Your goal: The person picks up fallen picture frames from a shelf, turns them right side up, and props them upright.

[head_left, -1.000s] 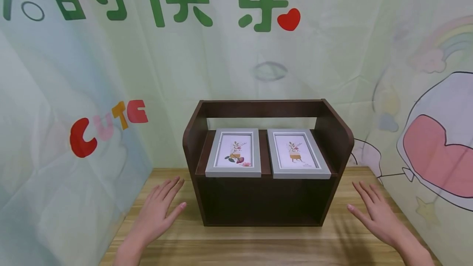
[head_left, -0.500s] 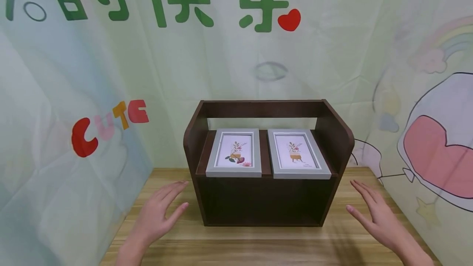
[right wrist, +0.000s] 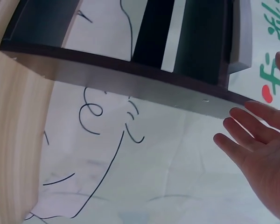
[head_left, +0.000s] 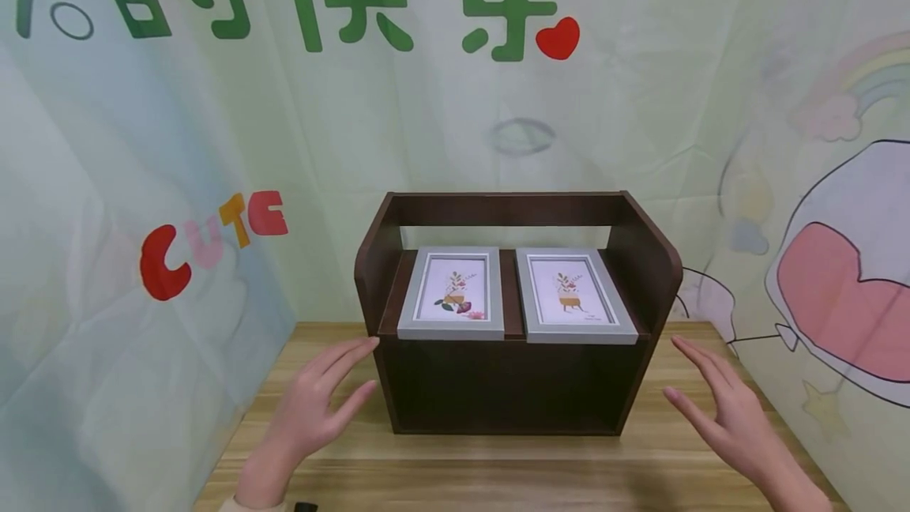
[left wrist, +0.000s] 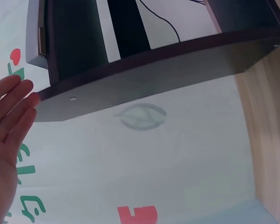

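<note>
A dark brown wooden shelf unit stands on the table in the head view, with an upper ledge and an open compartment below. Two silver-grey picture frames lie face up side by side on its ledge. The left picture frame shows a plant print with a dark red flower; the right picture frame has a similar plant print. My left hand, fingers extended, is by the unit's left side, fingertips overlapping its front edge. My right hand hovers off the right side, fingers straight and thumb apart. Neither hand holds anything.
The wood-grain table extends in front of the unit and to both sides. A pale green printed cloth hangs behind it and along both sides, close to the table's edges.
My left hand has moved right and slightly up, toward the unit's left side. My right hand has shifted slightly up and inward. The shelf unit and picture frames stay in place.
</note>
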`<action>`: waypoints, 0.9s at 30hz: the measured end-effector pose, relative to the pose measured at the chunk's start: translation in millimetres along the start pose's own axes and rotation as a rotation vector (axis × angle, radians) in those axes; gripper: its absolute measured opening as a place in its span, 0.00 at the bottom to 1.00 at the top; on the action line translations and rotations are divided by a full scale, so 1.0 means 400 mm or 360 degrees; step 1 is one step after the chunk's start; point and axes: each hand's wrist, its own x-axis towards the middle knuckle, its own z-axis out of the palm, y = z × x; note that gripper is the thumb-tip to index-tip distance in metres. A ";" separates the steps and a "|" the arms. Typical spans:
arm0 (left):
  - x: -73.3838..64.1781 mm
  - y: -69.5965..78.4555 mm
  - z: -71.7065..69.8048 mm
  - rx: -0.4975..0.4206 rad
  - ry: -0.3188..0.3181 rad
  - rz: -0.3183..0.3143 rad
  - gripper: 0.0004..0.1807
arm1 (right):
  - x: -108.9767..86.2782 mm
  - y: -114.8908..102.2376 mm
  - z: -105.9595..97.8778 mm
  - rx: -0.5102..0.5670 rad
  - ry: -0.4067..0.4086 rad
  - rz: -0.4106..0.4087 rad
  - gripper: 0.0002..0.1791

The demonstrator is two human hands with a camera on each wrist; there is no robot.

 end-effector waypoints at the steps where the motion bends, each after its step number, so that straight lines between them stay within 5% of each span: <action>1: 0.006 0.002 0.002 -0.0011 0.0012 0.0015 0.26 | 0.003 -0.003 0.000 0.0006 0.0011 -0.0011 0.41; 6: 0.031 0.012 0.014 -0.0043 0.0004 0.0023 0.27 | 0.018 -0.020 -0.004 0.0033 0.0045 -0.0051 0.39; 16: 0.065 0.031 0.039 -0.0038 -0.0220 -0.0169 0.29 | 0.052 -0.060 0.000 0.0061 0.0091 -0.0157 0.40; 27: 0.121 0.049 0.072 0.0020 -0.0204 -0.0188 0.30 | 0.098 -0.107 0.026 0.0020 0.0112 -0.0126 0.38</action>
